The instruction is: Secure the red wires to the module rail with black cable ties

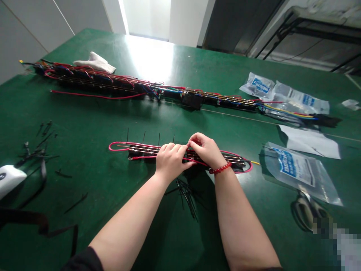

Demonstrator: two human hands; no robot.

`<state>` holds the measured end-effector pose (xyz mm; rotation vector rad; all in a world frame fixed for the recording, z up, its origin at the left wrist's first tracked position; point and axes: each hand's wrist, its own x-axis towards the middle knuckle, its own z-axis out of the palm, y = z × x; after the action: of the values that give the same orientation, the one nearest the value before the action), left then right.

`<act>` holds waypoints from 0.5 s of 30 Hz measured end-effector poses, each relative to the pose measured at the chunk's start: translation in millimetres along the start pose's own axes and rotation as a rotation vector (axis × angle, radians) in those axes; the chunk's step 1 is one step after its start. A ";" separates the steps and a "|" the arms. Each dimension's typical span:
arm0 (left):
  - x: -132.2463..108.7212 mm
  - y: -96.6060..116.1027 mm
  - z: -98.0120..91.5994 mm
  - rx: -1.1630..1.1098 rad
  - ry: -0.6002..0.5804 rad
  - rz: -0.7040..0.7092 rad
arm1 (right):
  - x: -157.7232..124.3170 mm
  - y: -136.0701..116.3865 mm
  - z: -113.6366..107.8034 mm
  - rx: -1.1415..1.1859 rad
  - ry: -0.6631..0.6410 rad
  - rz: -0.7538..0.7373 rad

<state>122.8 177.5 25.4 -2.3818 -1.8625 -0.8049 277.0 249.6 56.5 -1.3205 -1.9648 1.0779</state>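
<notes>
I've got the left hand (pixel 171 161) clasping the strip (pixel 142 150), its middle hidden beneath close-set fingers. Right hand (pixel 208 149) pinching: what's between those fingertips, I can't tell!

The red cable (pixel 145 157) looks smooth and plastic, the tabletop (pixel 113 210) glossy, the pouch (pixel 303 170) shiny plastic, the white cloth (pixel 96 62) matt.
</notes>
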 end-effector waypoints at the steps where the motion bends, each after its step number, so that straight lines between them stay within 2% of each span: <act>1: 0.0 0.0 0.2 -0.004 0.001 -0.003 | 0.1 1.4 0.2 0.040 0.004 0.012; 5: 0.3 0.0 1.1 -0.008 0.006 -0.010 | 0.8 7.6 -0.6 0.132 -0.015 0.061; 15: 0.8 1.3 -1.1 0.012 -0.013 -0.016 | -0.3 6.4 -1.3 0.093 -0.038 0.071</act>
<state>123.7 177.6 27.0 -2.3733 -1.8879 -0.7788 281.2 251.0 51.8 -1.3375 -1.8837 1.2205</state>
